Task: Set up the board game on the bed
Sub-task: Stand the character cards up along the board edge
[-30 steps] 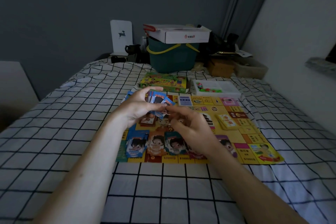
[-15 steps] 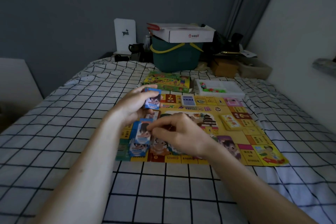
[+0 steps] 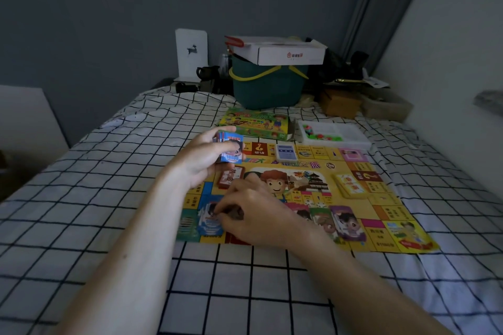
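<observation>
A yellow game board (image 3: 381, 215) lies flat on the checked bed sheet. My left hand (image 3: 202, 159) holds a stack of blue play-money notes (image 3: 230, 149) above the board's left side. My right hand (image 3: 255, 215) is low over the near left corner, its fingertips pinching the top note of a blue pile (image 3: 209, 221) on the board. Red (image 3: 230, 177), green (image 3: 321, 219) and purple (image 3: 347, 221) note piles lie along the board. A blue card deck (image 3: 285, 152) and a yellow card deck (image 3: 349, 185) rest on it too.
The colourful game box (image 3: 254, 122) and a white tray of small pieces (image 3: 333, 132) lie beyond the board. A green basket (image 3: 266, 84) with a white carton on top stands at the bed's far end. A pale wall runs along the right.
My right hand has gone down from the stack in my left hand to the blue pile at the board's near left corner, carrying a note. My left hand stayed up with its stack.
</observation>
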